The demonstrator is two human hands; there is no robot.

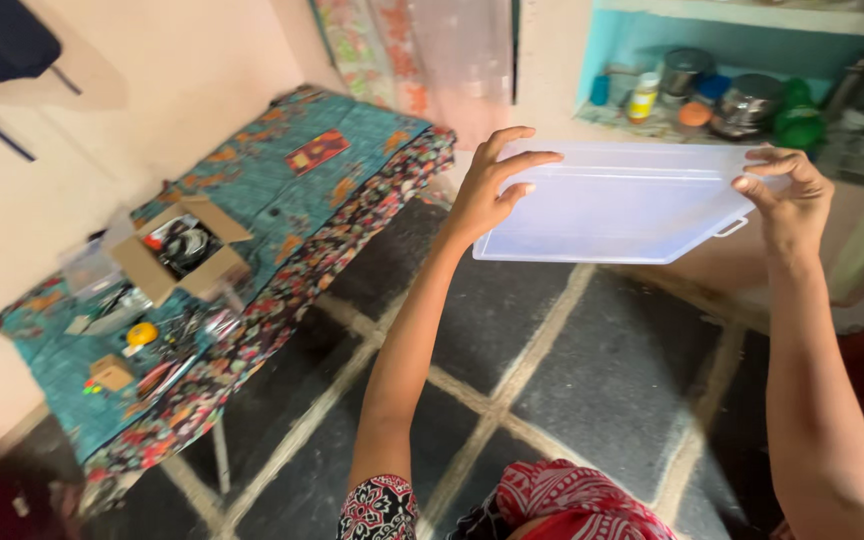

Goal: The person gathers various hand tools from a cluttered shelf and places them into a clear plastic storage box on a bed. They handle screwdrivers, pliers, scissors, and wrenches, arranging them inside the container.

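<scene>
Between my raised hands hangs a clear plastic tray [617,205], held out over the dark tiled floor [592,370]. My left hand [492,185] pinches its edge at nine o'clock, my right hand [787,195] grips the corner at three. At eight o'clock, well apart, a patterned table [292,190] bears an open box [180,250]. At twelve, a shelf [652,125] of jars.

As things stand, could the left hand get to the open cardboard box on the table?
Probably not at once. The left hand grips one end of the clear plastic tray, held up with the right hand. The cardboard box sits well off to the left; nothing blocks the way.
</scene>
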